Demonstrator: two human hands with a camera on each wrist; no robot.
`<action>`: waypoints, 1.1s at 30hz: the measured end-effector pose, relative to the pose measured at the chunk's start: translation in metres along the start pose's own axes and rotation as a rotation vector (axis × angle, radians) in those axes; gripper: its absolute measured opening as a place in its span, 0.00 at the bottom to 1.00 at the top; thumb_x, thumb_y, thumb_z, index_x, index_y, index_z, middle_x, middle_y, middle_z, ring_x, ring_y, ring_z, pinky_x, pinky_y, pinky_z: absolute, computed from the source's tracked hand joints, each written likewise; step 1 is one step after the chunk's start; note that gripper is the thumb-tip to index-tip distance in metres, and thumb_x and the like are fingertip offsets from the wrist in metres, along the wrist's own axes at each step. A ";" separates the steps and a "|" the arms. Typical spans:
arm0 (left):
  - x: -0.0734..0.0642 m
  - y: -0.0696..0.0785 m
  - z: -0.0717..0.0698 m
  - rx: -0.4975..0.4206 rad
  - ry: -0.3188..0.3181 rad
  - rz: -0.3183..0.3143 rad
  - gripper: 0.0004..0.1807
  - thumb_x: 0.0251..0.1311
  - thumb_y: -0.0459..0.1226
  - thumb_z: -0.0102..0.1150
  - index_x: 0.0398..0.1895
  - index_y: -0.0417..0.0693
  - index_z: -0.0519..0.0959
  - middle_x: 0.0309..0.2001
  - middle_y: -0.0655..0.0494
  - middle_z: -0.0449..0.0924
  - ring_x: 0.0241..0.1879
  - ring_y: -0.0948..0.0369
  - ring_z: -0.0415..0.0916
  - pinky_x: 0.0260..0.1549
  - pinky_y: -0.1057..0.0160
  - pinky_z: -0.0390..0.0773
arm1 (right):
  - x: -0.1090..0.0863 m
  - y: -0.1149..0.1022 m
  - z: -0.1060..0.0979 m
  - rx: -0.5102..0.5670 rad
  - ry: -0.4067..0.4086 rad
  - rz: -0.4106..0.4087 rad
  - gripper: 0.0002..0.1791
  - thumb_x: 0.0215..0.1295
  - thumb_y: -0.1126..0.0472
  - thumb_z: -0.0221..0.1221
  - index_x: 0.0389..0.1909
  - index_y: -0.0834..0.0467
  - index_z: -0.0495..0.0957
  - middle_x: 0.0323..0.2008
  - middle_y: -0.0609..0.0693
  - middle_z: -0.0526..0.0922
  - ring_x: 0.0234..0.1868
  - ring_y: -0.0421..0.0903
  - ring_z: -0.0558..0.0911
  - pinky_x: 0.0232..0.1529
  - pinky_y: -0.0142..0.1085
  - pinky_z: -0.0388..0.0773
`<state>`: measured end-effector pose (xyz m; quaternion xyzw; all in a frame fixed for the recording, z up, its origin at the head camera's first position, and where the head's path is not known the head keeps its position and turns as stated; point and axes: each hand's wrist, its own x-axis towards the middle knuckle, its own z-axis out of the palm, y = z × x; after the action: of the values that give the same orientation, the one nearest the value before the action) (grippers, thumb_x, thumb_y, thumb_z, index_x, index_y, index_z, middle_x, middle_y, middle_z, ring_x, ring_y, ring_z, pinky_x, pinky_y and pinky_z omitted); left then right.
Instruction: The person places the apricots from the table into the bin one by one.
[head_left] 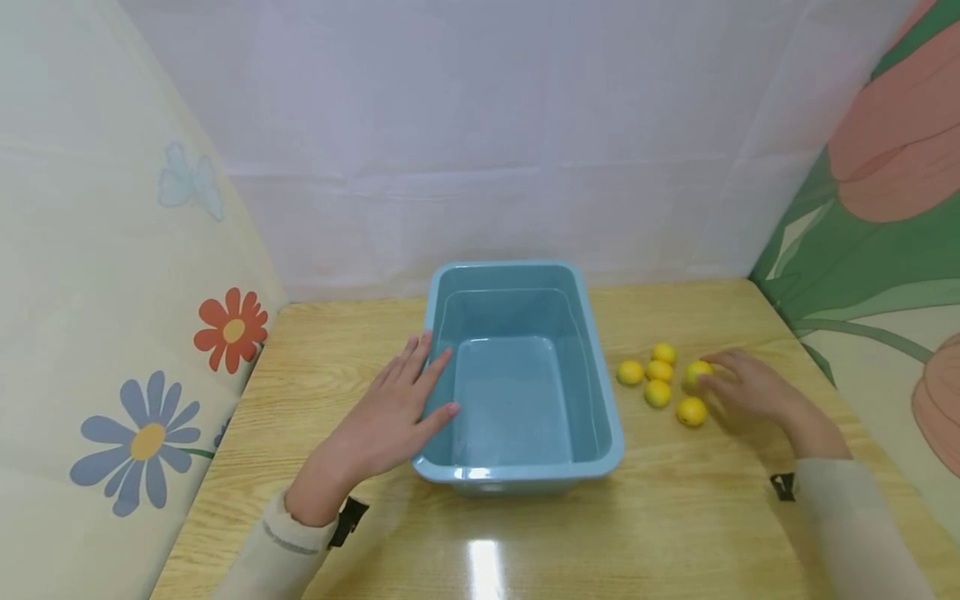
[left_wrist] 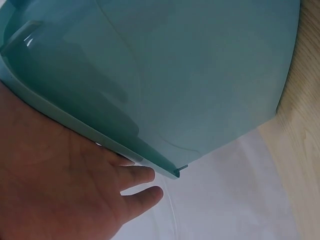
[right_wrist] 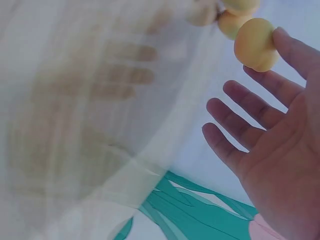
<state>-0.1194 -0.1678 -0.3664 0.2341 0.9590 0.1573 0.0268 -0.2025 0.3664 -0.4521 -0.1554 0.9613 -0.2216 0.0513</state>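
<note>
A light blue plastic basin [head_left: 510, 400] stands on the wooden table with nothing inside it. My left hand [head_left: 390, 417] lies with outstretched fingers over its left rim, and in the left wrist view the palm [left_wrist: 60, 175] is against the outside of that rim. To the right of the basin several small yellow lemons sit in a loose group, among them a front lemon [head_left: 692, 412] and a left lemon [head_left: 630, 372]. My right hand [head_left: 753, 387] pinches the greenish-yellow lemon [right_wrist: 255, 45] at the group's right side between thumb and index finger; its other fingers stay extended.
The wood-grain table [head_left: 337, 358] reaches back to a pale cloth wall [head_left: 480, 167]. Flower-printed panels flank it, the left panel [head_left: 90, 275] and the right panel [head_left: 885, 275]. Part of the right wrist view is taken up by a glossy reflecting surface [right_wrist: 90, 125].
</note>
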 end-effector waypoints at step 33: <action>-0.001 0.000 0.003 -0.018 0.018 -0.003 0.41 0.76 0.58 0.42 0.83 0.50 0.46 0.82 0.48 0.28 0.81 0.49 0.26 0.76 0.42 0.45 | -0.007 -0.082 -0.034 0.048 0.111 -0.080 0.32 0.77 0.48 0.54 0.71 0.67 0.67 0.60 0.68 0.78 0.62 0.67 0.73 0.61 0.67 0.66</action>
<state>-0.1184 -0.1679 -0.3694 0.2307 0.9581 0.1682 0.0206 -0.1784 0.3124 -0.3855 -0.1797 0.9501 -0.2548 -0.0073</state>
